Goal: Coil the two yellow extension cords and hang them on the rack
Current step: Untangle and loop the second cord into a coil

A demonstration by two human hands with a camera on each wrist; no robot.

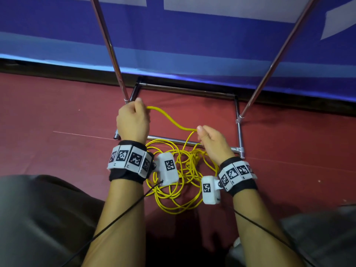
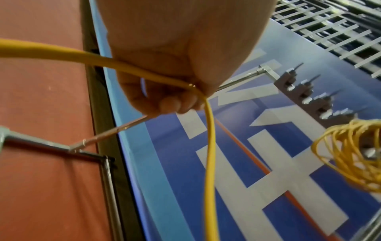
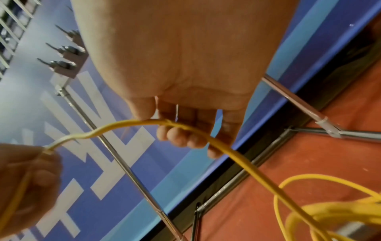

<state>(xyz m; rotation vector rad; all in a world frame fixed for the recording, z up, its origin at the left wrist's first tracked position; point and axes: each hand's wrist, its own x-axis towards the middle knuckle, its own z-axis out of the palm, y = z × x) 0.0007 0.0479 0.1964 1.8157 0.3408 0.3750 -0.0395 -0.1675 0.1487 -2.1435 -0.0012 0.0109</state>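
Head view: both hands (image 1: 133, 120) grip one yellow cord (image 1: 169, 120) above the red floor (image 1: 57, 112)

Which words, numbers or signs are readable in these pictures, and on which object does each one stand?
No word or number can be read.
Wrist bands: black-and-white square code patterns only; tiny marks beneath are too small.
Wrist cameras: one square code each, no letters.
Blue banner: large white strokes, cropped, not readable as text.

Dim, soft wrist views, edge-warped.
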